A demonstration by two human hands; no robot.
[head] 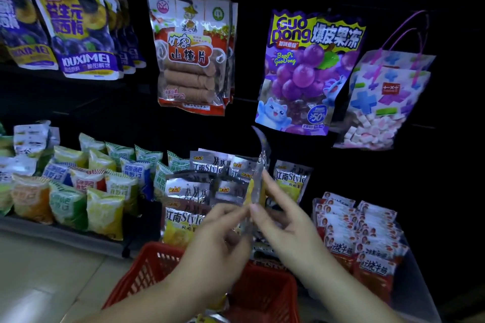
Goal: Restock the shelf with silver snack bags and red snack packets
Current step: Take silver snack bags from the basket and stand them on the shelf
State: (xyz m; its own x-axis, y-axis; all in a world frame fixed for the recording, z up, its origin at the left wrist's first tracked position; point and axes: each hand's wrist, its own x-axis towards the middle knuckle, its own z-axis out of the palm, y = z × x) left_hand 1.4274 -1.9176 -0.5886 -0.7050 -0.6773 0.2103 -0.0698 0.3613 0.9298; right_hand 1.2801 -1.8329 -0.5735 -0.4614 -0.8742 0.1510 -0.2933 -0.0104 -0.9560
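Note:
A silver snack bag (258, 178) stands edge-on above the shelf's middle bin. My left hand (223, 238) and my right hand (282, 220) both pinch its lower edge. Behind it, several silver snack bags (199, 191) marked "Style" lean in rows in the bin. Another one (291, 181) stands upright to the right. Red snack packets (364, 241) with white tops are packed in rows in the bin at the right.
A red plastic basket (157, 267) sits below my hands, more packets showing at its bottom. Green, yellow and orange snack packs (78, 191) fill the left bin. Hawthorn bags (191, 55), a grape jelly bag (307, 73) and a marshmallow bag (380, 102) hang above.

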